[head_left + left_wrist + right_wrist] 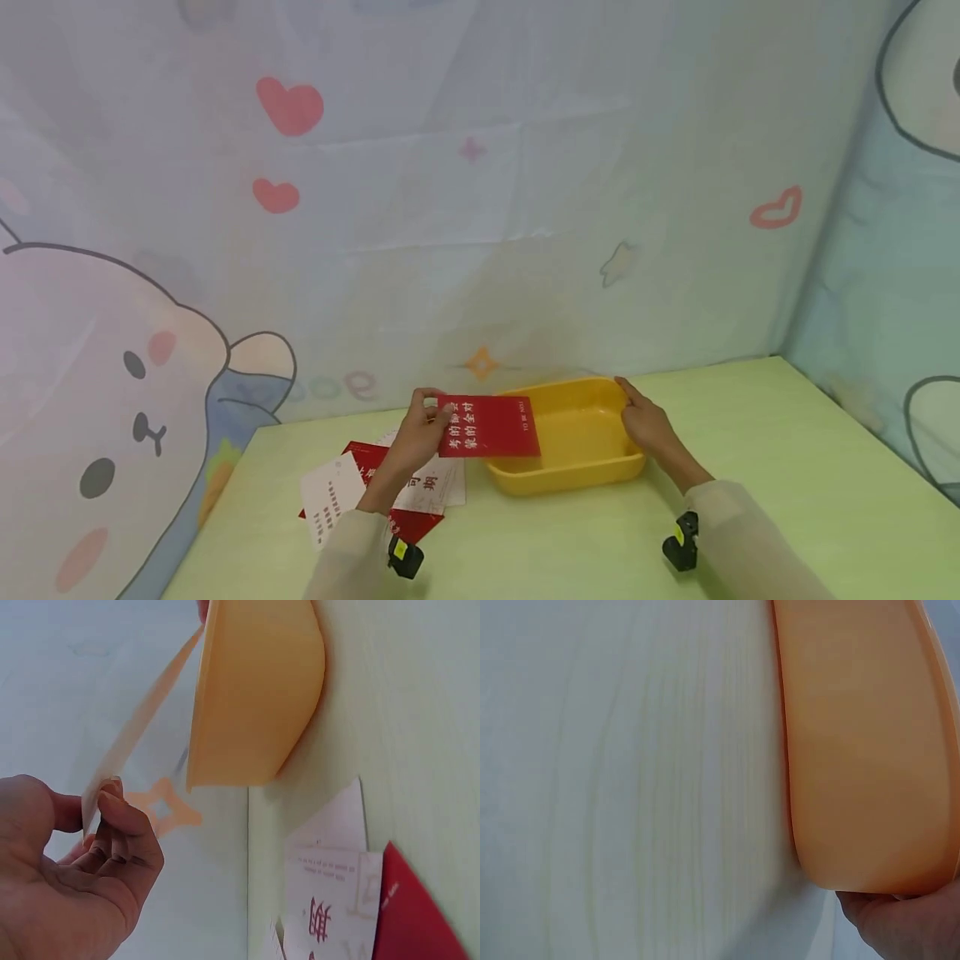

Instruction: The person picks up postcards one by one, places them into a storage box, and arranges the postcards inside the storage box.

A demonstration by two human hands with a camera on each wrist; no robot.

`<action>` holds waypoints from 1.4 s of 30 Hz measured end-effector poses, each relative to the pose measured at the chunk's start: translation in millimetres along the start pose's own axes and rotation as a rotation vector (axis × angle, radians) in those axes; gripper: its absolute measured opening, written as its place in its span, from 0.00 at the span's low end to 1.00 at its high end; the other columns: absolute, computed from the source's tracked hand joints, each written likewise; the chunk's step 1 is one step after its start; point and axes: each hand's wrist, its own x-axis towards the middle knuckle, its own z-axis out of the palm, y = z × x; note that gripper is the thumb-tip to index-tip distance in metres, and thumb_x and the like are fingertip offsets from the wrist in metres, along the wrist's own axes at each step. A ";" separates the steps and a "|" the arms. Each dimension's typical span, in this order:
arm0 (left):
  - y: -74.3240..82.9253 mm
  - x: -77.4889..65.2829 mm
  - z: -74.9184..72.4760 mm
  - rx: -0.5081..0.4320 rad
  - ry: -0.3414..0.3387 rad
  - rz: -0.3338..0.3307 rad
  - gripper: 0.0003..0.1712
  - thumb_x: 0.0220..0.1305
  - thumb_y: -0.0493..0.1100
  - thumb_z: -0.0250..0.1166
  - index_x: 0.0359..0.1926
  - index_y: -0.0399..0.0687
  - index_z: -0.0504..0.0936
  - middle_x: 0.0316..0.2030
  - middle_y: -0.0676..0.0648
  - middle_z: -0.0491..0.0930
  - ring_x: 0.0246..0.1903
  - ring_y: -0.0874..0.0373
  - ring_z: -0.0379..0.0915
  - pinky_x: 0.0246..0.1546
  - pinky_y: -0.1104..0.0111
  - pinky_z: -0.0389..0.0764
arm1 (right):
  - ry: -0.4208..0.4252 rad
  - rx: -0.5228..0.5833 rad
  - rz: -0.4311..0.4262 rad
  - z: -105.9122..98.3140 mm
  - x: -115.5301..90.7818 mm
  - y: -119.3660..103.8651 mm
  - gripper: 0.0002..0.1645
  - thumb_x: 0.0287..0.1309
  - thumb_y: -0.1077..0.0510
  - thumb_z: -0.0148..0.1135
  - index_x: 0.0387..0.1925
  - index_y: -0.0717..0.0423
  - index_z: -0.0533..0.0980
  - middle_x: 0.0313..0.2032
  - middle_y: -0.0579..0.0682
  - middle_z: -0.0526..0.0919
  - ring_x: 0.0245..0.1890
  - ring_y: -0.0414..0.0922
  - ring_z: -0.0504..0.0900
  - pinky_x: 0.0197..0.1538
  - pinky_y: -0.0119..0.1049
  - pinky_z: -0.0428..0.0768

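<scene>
In the head view my left hand (422,429) pinches a red card (495,427) with white lettering by its left end. The card hangs over the left part of a yellow plastic basin (573,479). Seen from the left wrist, thumb and fingers of the left hand (90,862) grip the card's edge, and its far end reaches the basin's rim. My right hand (651,421) holds the basin's right end, fingers at the rim; only part of that hand (911,926) shows in the right wrist view, beside the basin wall (870,750).
Several white and red cards lie in an overlapping pile, including a white card (330,498) and a red card (416,525), left of the basin. They rest on a pale green tabletop (540,546). A printed cloth backdrop (420,275) stands behind the table.
</scene>
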 end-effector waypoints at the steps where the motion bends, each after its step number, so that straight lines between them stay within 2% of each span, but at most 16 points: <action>1: -0.2 0.8 2.0 0.009 -0.012 0.010 0.23 0.77 0.48 0.51 0.66 0.47 0.57 0.45 0.37 0.81 0.33 0.58 0.80 0.33 0.67 0.81 | -0.003 0.005 0.005 0.8 0.1 0.1 0.37 0.67 0.61 0.27 0.78 0.57 0.47 0.75 0.69 0.52 0.52 0.60 0.70 0.38 0.37 0.68; 2: -0.3 1.6 4.1 0.019 -0.020 0.017 0.23 0.77 0.48 0.52 0.66 0.47 0.58 0.45 0.37 0.81 0.33 0.58 0.80 0.33 0.67 0.81 | -0.003 0.007 0.005 1.5 0.2 0.0 0.37 0.67 0.61 0.28 0.78 0.57 0.47 0.75 0.69 0.52 0.55 0.59 0.69 0.39 0.37 0.69; 5: 0.0 3.8 10.2 0.039 -0.035 0.030 0.25 0.75 0.49 0.54 0.65 0.46 0.59 0.46 0.37 0.82 0.33 0.57 0.81 0.34 0.67 0.83 | -0.009 0.025 0.000 3.2 1.2 -0.5 0.38 0.67 0.61 0.28 0.78 0.56 0.46 0.75 0.69 0.52 0.49 0.59 0.71 0.38 0.38 0.69; 8: 0.2 6.9 16.0 0.067 -0.036 0.035 0.28 0.74 0.50 0.56 0.66 0.43 0.60 0.48 0.35 0.82 0.32 0.56 0.83 0.35 0.66 0.84 | -0.001 0.019 -0.022 4.2 3.0 -1.5 0.37 0.67 0.61 0.28 0.78 0.57 0.47 0.74 0.69 0.53 0.48 0.58 0.71 0.40 0.39 0.70; 12: 2.0 12.5 22.7 0.079 -0.039 0.026 0.30 0.73 0.49 0.57 0.67 0.39 0.60 0.52 0.32 0.80 0.35 0.53 0.84 0.38 0.63 0.86 | 0.006 -0.002 -0.037 4.8 4.4 -2.3 0.37 0.67 0.61 0.29 0.78 0.58 0.48 0.74 0.68 0.54 0.59 0.60 0.68 0.52 0.45 0.70; 17: 9.0 20.2 28.6 0.082 -0.045 0.010 0.30 0.73 0.48 0.57 0.68 0.37 0.61 0.58 0.28 0.76 0.42 0.48 0.85 0.41 0.62 0.87 | 0.019 -0.013 -0.036 4.1 5.4 -1.9 0.37 0.66 0.61 0.29 0.77 0.59 0.49 0.74 0.68 0.55 0.67 0.63 0.66 0.60 0.51 0.69; 21: 14.2 25.6 32.9 0.086 -0.068 0.000 0.30 0.74 0.47 0.55 0.68 0.36 0.61 0.59 0.27 0.75 0.40 0.49 0.85 0.40 0.62 0.87 | 0.027 -0.021 -0.033 3.7 6.9 -1.6 0.38 0.66 0.61 0.29 0.77 0.59 0.49 0.74 0.68 0.55 0.74 0.66 0.56 0.67 0.56 0.66; 27: 16.7 32.9 41.6 0.131 -0.110 -0.038 0.31 0.75 0.45 0.55 0.70 0.31 0.60 0.56 0.27 0.76 0.31 0.56 0.81 0.38 0.66 0.86 | 0.031 -0.029 -0.041 4.0 10.0 -0.9 0.37 0.66 0.61 0.29 0.77 0.60 0.49 0.74 0.68 0.55 0.71 0.65 0.61 0.63 0.53 0.68; 32: 22.1 37.6 50.3 0.112 -0.158 -0.069 0.35 0.74 0.41 0.55 0.73 0.27 0.55 0.60 0.26 0.72 0.36 0.52 0.84 0.39 0.64 0.87 | 0.031 -0.034 -0.053 1.7 10.3 -0.1 0.37 0.67 0.61 0.29 0.77 0.61 0.48 0.74 0.67 0.54 0.74 0.66 0.55 0.71 0.58 0.63; 36: 29.4 39.9 56.8 0.181 -0.181 -0.027 0.26 0.72 0.38 0.56 0.65 0.29 0.65 0.52 0.30 0.78 0.36 0.52 0.84 0.38 0.63 0.87 | 0.038 -0.037 -0.064 0.2 9.4 0.0 0.37 0.66 0.62 0.29 0.77 0.62 0.48 0.74 0.68 0.54 0.74 0.67 0.54 0.73 0.59 0.60; 39: 32.7 41.4 60.6 0.261 -0.178 0.006 0.21 0.69 0.38 0.58 0.59 0.31 0.70 0.48 0.33 0.80 0.37 0.52 0.82 0.38 0.62 0.87 | 0.046 -0.030 -0.066 1.1 8.7 -0.1 0.37 0.65 0.62 0.30 0.76 0.63 0.48 0.74 0.68 0.54 0.72 0.65 0.61 0.66 0.55 0.68; 42: 31.4 42.3 63.4 0.289 -0.177 -0.019 0.29 0.67 0.37 0.61 0.65 0.29 0.66 0.54 0.30 0.78 0.42 0.49 0.81 0.41 0.61 0.87 | 0.057 -0.033 -0.072 3.2 8.0 -0.2 0.38 0.65 0.62 0.31 0.76 0.63 0.49 0.73 0.68 0.55 0.66 0.63 0.67 0.61 0.52 0.71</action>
